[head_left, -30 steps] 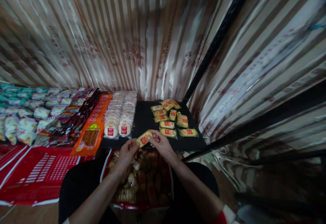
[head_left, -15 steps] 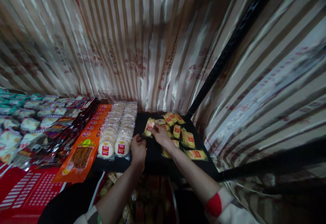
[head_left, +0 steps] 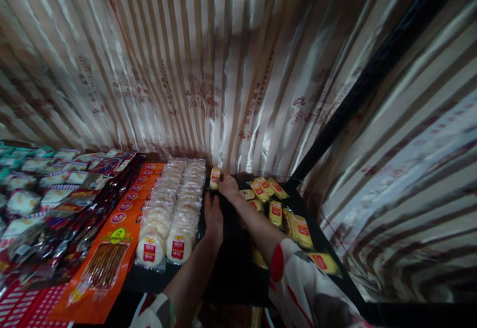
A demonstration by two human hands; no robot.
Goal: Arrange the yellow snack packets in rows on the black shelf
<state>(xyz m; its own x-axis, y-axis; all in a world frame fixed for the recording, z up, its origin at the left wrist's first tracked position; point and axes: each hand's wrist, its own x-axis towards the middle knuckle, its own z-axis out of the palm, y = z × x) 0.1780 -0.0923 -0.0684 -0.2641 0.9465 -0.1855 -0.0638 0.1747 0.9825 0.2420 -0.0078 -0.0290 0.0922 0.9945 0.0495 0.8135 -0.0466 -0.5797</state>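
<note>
My right hand (head_left: 228,187) pinches a small yellow snack packet (head_left: 215,177) with a red label at the back of the black shelf (head_left: 231,248). Just in front of it, my left hand (head_left: 213,216) is open, its fingers stretched toward the back and nothing in them. It lies beside the right-hand row of round white rice crackers (head_left: 177,248) in clear wrappers. Several more yellow packets (head_left: 276,212) lie scattered to the right of my right forearm, which hides part of them.
Left of the crackers lie orange packets of brown sticks (head_left: 108,263), dark red packets (head_left: 80,204) and white bags (head_left: 24,201). A black post (head_left: 335,114) slants up at the right. A striped, printed sheet (head_left: 179,69) hangs behind the shelf. A red basket (head_left: 33,303) shows lower left.
My right hand has carried the yellow packet back toward the sheet. My left hand has moved beside the crackers, its fingers straightened from a curl. The view has come closer to the shelf.
</note>
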